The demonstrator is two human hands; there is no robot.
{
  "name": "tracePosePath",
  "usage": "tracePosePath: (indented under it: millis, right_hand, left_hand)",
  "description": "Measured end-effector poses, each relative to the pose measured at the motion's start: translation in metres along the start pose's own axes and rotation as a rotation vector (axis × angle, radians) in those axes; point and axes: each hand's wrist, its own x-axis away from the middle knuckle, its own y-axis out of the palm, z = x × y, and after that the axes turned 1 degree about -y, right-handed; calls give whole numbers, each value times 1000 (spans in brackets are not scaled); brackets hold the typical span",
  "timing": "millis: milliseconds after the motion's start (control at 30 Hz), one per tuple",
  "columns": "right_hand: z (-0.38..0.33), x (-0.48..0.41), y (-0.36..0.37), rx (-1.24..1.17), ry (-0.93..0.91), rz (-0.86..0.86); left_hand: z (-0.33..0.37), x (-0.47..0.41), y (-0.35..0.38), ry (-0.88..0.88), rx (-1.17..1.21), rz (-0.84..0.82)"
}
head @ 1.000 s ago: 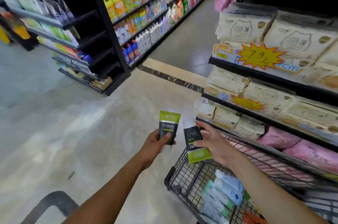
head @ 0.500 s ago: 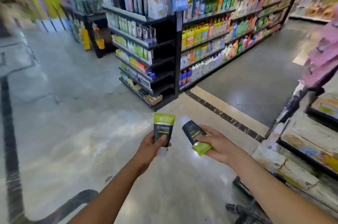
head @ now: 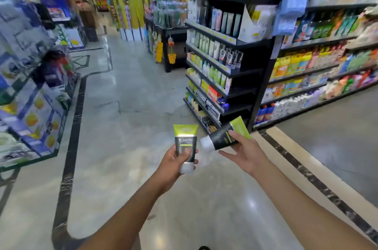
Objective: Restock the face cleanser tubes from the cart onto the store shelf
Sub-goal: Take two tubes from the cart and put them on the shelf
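**Store aisle, one cleanser tube in each hand**

Polished grey floor (head: pixel 122 168) with dark inlaid stripes fills the near view, and two bare forearms reach out over it. The left hand (head: pixel 173 160) grips the upright tube (head: pixel 185 139), green crimp up and white cap down, with its fingers (head: pixel 187 153) clenched round the dark lower body. Just beside it, the right hand (head: pixel 244 151) pinches the tilted tube (head: pixel 222 138) under the thumb, white cap pointing toward the other tube, while its lower fingers stretch out loosely. The tubes are near each other but apart. Beyond them stands the black store shelf (head: pixel 248 71), its tiers lined with tubes and bottles. Farther displays are blurred.
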Motion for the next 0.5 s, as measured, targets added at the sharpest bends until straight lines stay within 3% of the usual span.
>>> tracePosePath:
  millis: [167, 500]
  right_hand:
    - [-20, -98, 62, -148, 47, -78]
    - [-18, -245, 169, 231, 46, -348]
  left_hand:
    - [35, -76, -22, 31, 36, 67]
    - [95, -204, -85, 127, 32, 265]
